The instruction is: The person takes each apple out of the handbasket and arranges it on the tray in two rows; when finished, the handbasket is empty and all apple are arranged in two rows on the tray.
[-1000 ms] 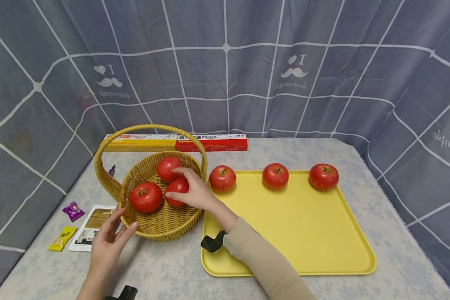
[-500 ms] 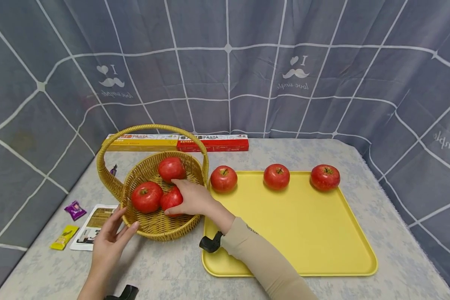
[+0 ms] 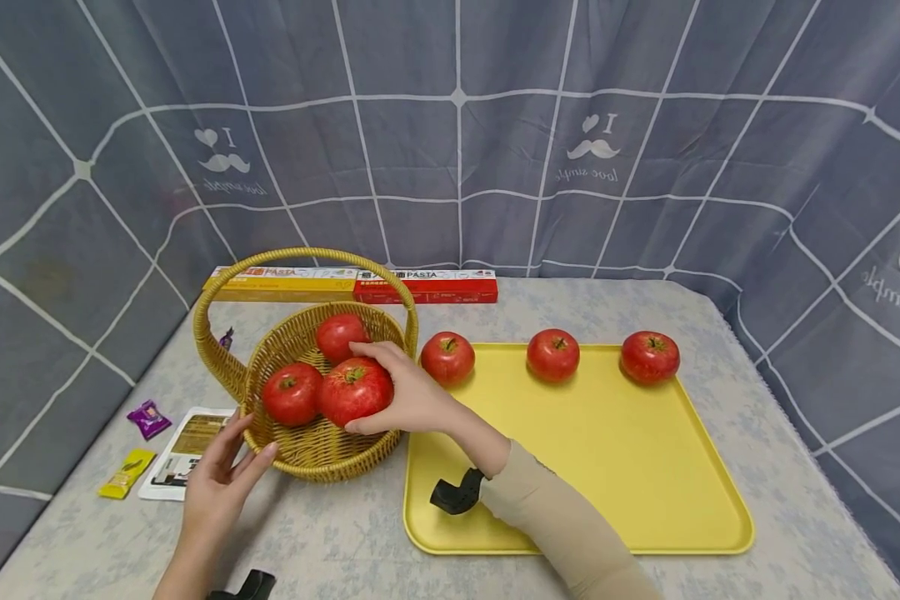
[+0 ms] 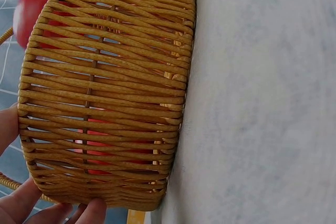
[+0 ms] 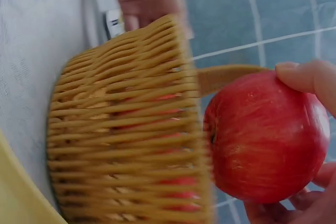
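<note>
Staged recording booth, not a lived-in room: grey grid-print curtain (image 3: 457, 150) encloses desk (image 3: 570, 304) from 9 through 3 o'clock; pasta boxes (image 3: 352, 285) at 12.

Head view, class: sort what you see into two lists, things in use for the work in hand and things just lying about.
In use: right hand gripping an apple; left hand touching the basket; two apples in basket; yellow tray with three apples.

Lying about: pasta boxes; purple sweet; yellow sweet; leaflet.

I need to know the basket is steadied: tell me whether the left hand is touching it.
Touching. In the left wrist view the left hand's fingertips press the woven basket wall.
</note>
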Demonstrator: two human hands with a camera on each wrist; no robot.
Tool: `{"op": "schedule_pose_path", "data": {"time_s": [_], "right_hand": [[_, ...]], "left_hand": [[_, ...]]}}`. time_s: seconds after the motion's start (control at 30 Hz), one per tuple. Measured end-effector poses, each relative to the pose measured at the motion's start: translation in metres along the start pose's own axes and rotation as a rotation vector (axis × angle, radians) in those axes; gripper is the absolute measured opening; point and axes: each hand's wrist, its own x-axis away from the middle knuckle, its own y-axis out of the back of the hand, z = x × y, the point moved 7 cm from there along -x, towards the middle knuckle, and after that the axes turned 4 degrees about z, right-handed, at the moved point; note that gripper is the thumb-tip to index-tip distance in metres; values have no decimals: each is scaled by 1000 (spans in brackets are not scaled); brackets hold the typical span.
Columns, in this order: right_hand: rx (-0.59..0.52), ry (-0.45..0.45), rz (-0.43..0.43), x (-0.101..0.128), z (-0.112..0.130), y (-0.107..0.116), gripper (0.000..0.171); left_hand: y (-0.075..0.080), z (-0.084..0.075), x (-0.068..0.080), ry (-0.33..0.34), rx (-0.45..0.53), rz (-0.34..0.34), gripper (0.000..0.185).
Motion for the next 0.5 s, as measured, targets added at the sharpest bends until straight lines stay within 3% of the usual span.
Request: {"op": "schedule_pose_path", "data": {"time_s": [0.13, 0.23, 0.5], "right_hand": [[-85, 67, 22, 19, 8, 18, 85], [-91, 86, 49, 32, 8, 29, 84], [-101, 84, 163, 65, -18, 37, 81]], "left_hand": [[1, 0, 0, 1, -7, -4, 58], [1, -1, 0, -3, 17, 0, 57], [1, -1, 0, -14, 5, 1, 56]]}}
